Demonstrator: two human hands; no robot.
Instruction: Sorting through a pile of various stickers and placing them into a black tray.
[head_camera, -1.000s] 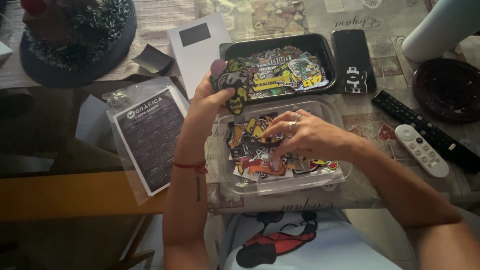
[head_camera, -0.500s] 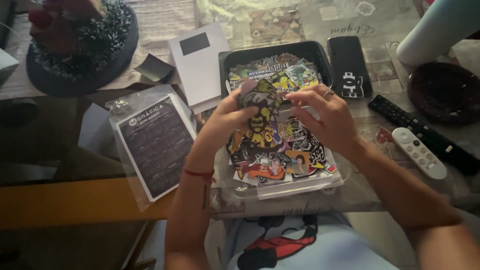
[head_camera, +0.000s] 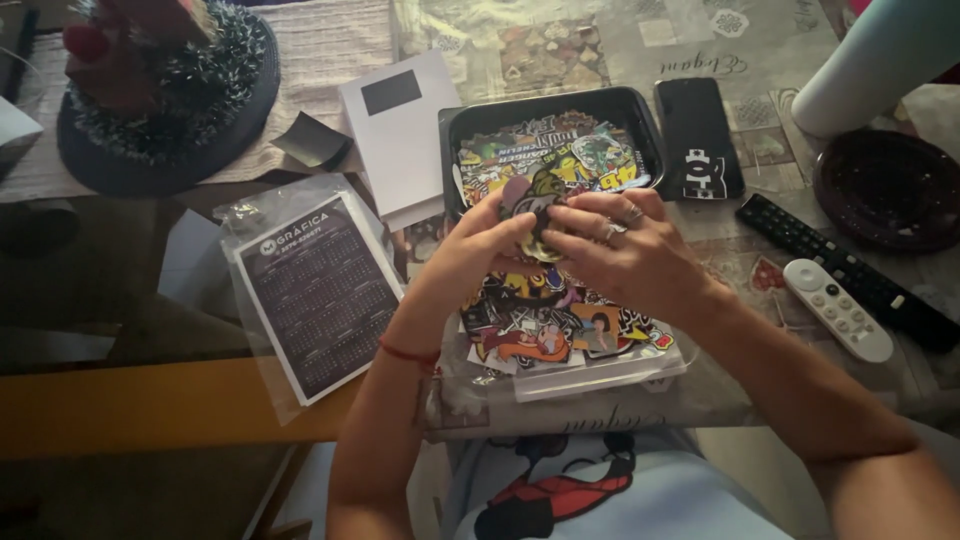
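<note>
Pinching one sticker (head_camera: 540, 200) between both hands: left hand (head_camera: 478, 250) curled, thumb and fingertips closed on its left edge; right hand (head_camera: 625, 245) closed on the right edge, rings on the fingers. Sticker sits just above the clear tray of stickers (head_camera: 565, 335), in front of the black tray (head_camera: 550, 150) holding more. Phone (head_camera: 698, 138) right of the black tray; two remotes (head_camera: 840, 290) farther right; bagged calendar card (head_camera: 315, 290) left.

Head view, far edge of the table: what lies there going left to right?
Dark round decoration → white card with a black patch → black tray of stickers → black phone → dark round dish.
</note>
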